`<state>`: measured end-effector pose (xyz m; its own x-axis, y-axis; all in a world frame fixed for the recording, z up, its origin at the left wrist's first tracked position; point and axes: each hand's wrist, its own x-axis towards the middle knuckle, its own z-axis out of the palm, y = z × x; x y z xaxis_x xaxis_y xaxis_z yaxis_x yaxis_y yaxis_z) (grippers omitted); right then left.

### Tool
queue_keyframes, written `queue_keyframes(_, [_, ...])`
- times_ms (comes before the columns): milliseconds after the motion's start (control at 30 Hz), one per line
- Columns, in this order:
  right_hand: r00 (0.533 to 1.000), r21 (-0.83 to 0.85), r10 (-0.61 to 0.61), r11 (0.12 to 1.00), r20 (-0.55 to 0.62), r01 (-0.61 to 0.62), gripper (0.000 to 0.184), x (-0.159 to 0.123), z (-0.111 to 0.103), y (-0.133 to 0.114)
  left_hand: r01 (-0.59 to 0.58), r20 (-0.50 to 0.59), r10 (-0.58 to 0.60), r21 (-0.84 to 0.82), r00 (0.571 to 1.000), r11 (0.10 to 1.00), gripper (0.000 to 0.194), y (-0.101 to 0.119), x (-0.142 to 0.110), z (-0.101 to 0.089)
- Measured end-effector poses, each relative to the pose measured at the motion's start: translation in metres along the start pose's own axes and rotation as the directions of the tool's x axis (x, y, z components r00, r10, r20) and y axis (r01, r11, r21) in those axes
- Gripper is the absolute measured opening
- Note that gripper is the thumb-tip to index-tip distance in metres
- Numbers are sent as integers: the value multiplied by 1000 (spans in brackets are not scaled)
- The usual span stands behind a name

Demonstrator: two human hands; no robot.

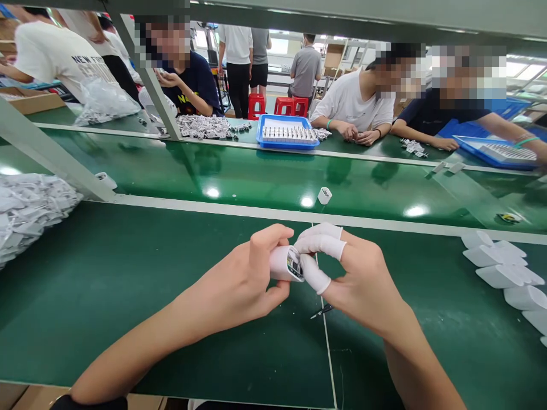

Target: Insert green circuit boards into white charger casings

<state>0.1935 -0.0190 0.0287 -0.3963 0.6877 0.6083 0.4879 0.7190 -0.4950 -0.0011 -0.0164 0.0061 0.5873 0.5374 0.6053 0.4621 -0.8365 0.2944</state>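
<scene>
My left hand (pixel 260 273) grips a white plastic charger housing (pixel 280 263) between thumb and fingers. Its open end faces right, and part of a circuit board (pixel 294 263) shows inside. White finger cots cover the thumb and two fingers of my right hand (pixel 342 262). Those fingertips are pinched together at the housing's open end, and what lies between them is hidden. Below the right fingers, a thin dark pointed tool (pixel 321 311), perhaps tweezers, lies on the green table (pixel 205 353).
At left lies a heap of small white parts (pixel 34 210). Several white housings (pixel 504 267) line the right side. Beyond a pale ledge, one housing (pixel 325 196) stands on the green belt (pixel 256 176). Co-workers sit opposite near a blue tray (pixel 287 143). A metal post (pixel 55 142) slants at left.
</scene>
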Motion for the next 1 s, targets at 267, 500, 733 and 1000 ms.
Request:
queue_keyframes(267, [993, 77, -40, 997, 110, 32, 14, -2, 0, 4, -38, 102, 37, 12, 994, 999, 59, 4, -4, -16])
queue_keyframes(500, [982, 152, -112, 984, 154, 89, 13, -1, -1, 6, -121, 146, 119, 8, 982, 993, 47, 9, 1, -23])
queue_keyframes(733, [984, 174, -103, 982, 143, 78, 13, -2, 2, 5, -51, 178, 69, -106, 982, 993, 70, 6, -4, -22])
queue_keyframes(1000, [973, 442, -18, 893, 230, -88, 14, 6, -9, 9, 24, 219, 35, -261, 975, 965, 77, 1, -1, -20])
